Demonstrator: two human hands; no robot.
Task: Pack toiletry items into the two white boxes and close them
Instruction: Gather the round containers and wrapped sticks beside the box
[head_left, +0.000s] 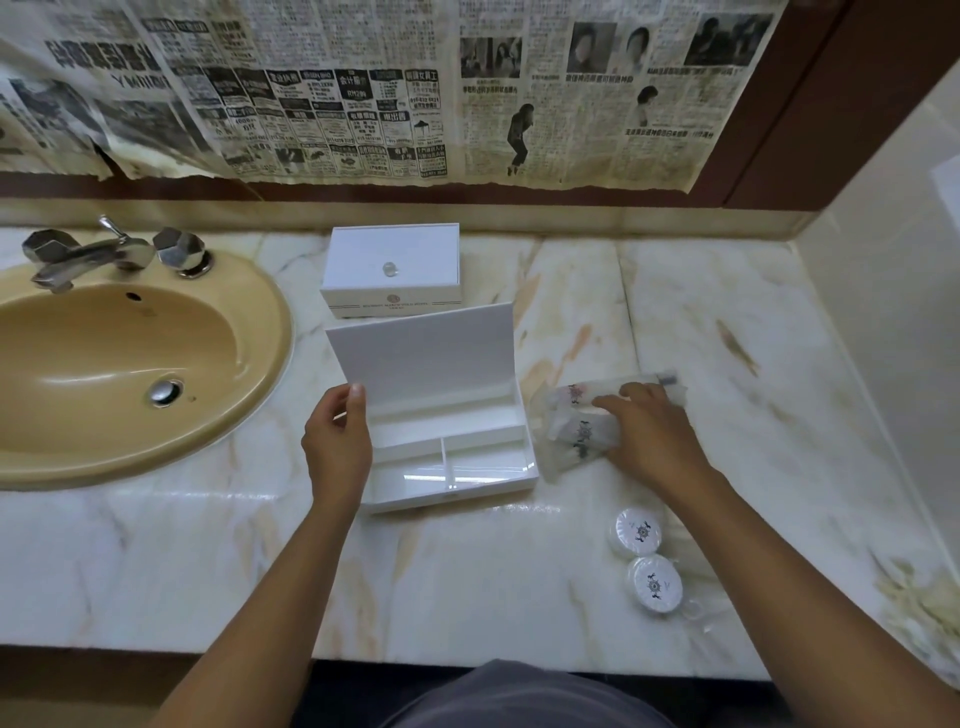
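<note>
I'm at the marble table, its front edge running just under my forearms, with a wide bare stretch of stone between that edge and the open box. To my left the tan sink bulges in close, its rim near my left hand, so that side is tight. To my right the table runs well out to the side wall, and there's room there. Behind the open box sits the closed box, lid on, a small clear knob on top, near the back wall under the hanging newspaper.

My left hand grips the left side of the open box, thumb up against the left edge of its raised lid, fingers curled behind where I can't see them. The lid stands upright, tipped slightly back. Inside, the dividers make one long rear compartment and two front ones.

My right hand is down on the pile of packets, just beside the box's right wall. My fingers are bent over the top of the pile, touching the wrappers; whether they're clamped on one I can't tell, it's blurred. Two round soaps lie nearer me, touching each other, by my right forearm and apart from the pile.
</note>
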